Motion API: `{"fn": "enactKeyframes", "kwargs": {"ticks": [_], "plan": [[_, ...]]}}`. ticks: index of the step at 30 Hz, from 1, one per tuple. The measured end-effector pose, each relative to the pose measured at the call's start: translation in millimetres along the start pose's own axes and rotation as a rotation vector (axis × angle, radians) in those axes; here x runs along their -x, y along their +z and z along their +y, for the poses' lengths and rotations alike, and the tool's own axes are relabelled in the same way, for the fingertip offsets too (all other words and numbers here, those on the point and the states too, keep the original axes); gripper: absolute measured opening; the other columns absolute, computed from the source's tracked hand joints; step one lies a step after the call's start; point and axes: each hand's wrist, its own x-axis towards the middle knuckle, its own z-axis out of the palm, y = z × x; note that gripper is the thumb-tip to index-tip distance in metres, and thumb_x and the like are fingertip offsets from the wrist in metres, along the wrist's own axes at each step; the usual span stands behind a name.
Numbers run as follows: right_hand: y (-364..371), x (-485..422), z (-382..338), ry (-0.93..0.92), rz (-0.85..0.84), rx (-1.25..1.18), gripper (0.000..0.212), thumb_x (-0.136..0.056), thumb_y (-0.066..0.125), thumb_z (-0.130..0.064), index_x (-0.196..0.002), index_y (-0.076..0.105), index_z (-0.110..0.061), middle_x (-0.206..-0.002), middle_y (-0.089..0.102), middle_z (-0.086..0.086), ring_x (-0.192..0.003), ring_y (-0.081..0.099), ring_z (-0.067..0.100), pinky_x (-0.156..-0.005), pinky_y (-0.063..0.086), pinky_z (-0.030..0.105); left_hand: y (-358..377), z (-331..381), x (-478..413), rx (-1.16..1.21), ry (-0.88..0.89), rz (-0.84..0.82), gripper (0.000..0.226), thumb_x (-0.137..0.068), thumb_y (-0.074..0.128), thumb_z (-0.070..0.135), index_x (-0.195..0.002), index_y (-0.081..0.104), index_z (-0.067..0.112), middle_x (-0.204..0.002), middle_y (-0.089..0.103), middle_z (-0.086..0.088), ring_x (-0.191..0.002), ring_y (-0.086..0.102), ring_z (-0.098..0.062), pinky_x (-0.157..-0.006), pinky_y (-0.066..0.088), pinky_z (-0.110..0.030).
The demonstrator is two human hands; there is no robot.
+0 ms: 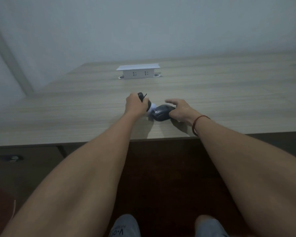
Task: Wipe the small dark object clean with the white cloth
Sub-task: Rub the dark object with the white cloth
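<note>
Wood tabletop (212, 93), socket box (138, 71) behind. Left hand (135, 105) fisted on dark tool (140, 96), cloth (151, 111) at mouse (162, 112). Right hand (179, 110) half-spread steadying mouse: brace firmly, wipe lightly.

A white socket box (138, 71) stands on the wooden desk (212, 93), well back near the wall (143, 28)

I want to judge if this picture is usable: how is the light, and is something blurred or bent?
Head view: dim, bluish, even light, no glare; soft shadows under the hands on the table. The white cloth between left hand and dark mouse is smeared by motion blur; the right hand is softer too. The wide lens bends the table edges and stretches the forearms.
</note>
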Motion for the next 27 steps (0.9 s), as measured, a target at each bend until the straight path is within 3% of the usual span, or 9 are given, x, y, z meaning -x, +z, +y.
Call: {"fn": "enactKeyframes", "kwargs": {"ticks": [2, 5, 8, 12, 16, 18, 20, 23, 27], "plan": [[3, -1, 3, 0.042, 0.159, -0.061, 0.055, -0.089, 0.049, 0.006, -0.139, 0.05, -0.018, -0.145, 0.047, 0.012, -0.13, 0.048, 0.028, -0.106, 0.043, 0.033, 1, 7, 1, 0.121, 0.003, 0.028, 0.03, -0.088, 0.059, 0.029, -0.097, 0.061, 0.001, -0.102, 0.064, -0.018, -0.097, 0.064, -0.034, -0.083, 0.055, -0.038], [10, 2, 5, 0.085, 0.329, -0.158, 0.042, -0.089, 0.048, -0.026, -0.129, 0.058, -0.018, -0.134, 0.058, 0.009, -0.123, 0.054, 0.028, -0.106, 0.044, 0.043, 7, 13, 8, 0.251, 0.0, 0.008, 0.026, -0.087, 0.059, 0.031, -0.095, 0.059, 0.006, -0.098, 0.063, -0.011, -0.094, 0.065, -0.03, -0.084, 0.058, -0.046], [15, 9, 11, 0.052, 0.285, -0.201, 0.073, -0.065, 0.053, -0.062, -0.123, 0.058, -0.018, -0.122, 0.062, 0.007, -0.11, 0.06, 0.027, -0.096, 0.051, 0.048, 12, 9, 10, 0.129, 0.046, -0.015, 0.032, -0.089, 0.059, 0.031, -0.101, 0.062, 0.001, -0.103, 0.066, -0.016, -0.092, 0.064, -0.029, -0.077, 0.052, -0.033], [14, 17, 9, -0.011, 0.182, -0.052, 0.089, -0.065, 0.067, -0.071, -0.126, 0.053, -0.008, -0.113, 0.057, 0.008, -0.11, 0.056, 0.025, -0.098, 0.049, 0.047, 4, 2, 1, -0.111, 0.037, -0.013, 0.035, -0.093, 0.056, 0.027, -0.112, 0.057, -0.003, -0.117, 0.06, -0.021, -0.105, 0.06, -0.035, -0.081, 0.044, -0.032], [20, 15, 6, -0.013, 0.198, 0.157, 0.099, -0.045, 0.061, -0.088, -0.117, 0.057, -0.02, -0.119, 0.059, 0.005, -0.111, 0.055, 0.025, -0.096, 0.049, 0.046, -7, 4, -6, -0.039, 0.034, 0.053, 0.037, -0.093, 0.055, 0.029, -0.113, 0.059, -0.002, -0.115, 0.062, -0.02, -0.099, 0.061, -0.031, -0.076, 0.042, -0.031], [22, 8, 8, -0.004, 0.193, 0.154, 0.11, -0.039, 0.061, -0.088, -0.127, 0.053, -0.022, -0.128, 0.054, 0.006, -0.119, 0.05, 0.025, -0.1, 0.047, 0.048, -12, 8, -9, 0.011, 0.051, 0.047, 0.037, -0.092, 0.055, 0.031, -0.111, 0.06, -0.001, -0.111, 0.063, -0.019, -0.092, 0.059, -0.028, -0.075, 0.045, -0.031], [19, 5, 7, 0.026, 0.145, 0.039, 0.121, -0.039, 0.072, -0.078, -0.141, 0.04, -0.022, -0.141, 0.046, 0.007, -0.128, 0.045, 0.028, -0.106, 0.042, 0.05, -15, 9, -11, 0.078, 0.068, 0.019, 0.035, -0.089, 0.057, 0.033, -0.105, 0.061, 0.002, -0.104, 0.065, -0.018, -0.09, 0.063, -0.03, -0.079, 0.055, -0.039], [15, 1, 5, 0.016, 0.026, -0.142, 0.116, -0.058, 0.087, -0.047, -0.15, 0.023, -0.017, -0.151, 0.037, 0.008, -0.135, 0.04, 0.029, -0.111, 0.037, 0.044, -14, 11, -11, 0.141, 0.078, -0.004, 0.034, -0.085, 0.06, 0.036, -0.097, 0.064, 0.004, -0.095, 0.067, -0.015, -0.089, 0.067, -0.032, -0.079, 0.059, -0.05], [17, -5, 8, 0.005, -0.004, -0.172, 0.11, -0.064, 0.087, -0.035, -0.15, 0.023, -0.013, -0.151, 0.039, 0.009, -0.132, 0.043, 0.027, -0.107, 0.037, 0.039, -3, 23, -9, 0.068, 0.145, -0.114, 0.033, -0.086, 0.061, 0.035, -0.092, 0.064, 0.003, -0.096, 0.07, -0.018, -0.086, 0.069, -0.033, -0.078, 0.059, -0.047]]}}
